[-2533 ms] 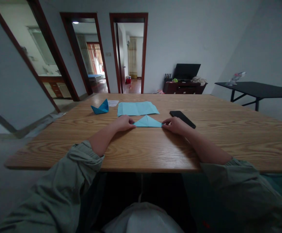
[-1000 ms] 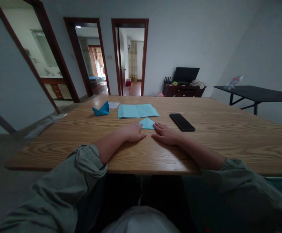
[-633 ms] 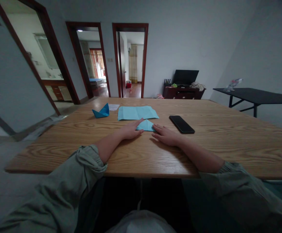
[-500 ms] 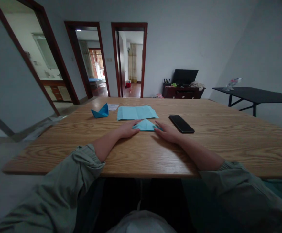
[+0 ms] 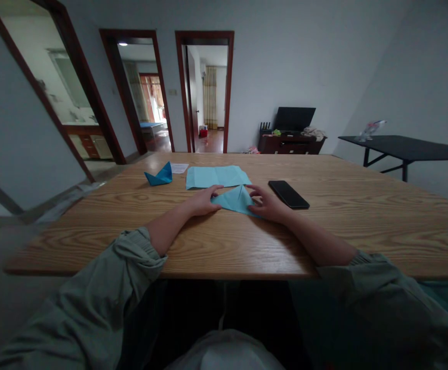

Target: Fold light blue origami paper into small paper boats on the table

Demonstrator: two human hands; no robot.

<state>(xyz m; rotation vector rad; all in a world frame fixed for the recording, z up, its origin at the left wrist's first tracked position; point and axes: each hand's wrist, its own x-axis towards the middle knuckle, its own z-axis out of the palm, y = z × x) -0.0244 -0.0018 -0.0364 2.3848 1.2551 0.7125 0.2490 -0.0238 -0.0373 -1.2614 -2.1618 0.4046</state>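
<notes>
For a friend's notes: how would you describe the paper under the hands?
On the wooden table, find the flat light blue sheet. Nearer the person lies a folded light blue triangle, the only paper touching the left hand and right hand.

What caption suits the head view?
Left hand and right hand touch a light-blue folded paper triangle on a wooden table.

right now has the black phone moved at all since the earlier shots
No, the black phone has not moved: it lies in the same spot right of the light blue paper sheet.
</notes>
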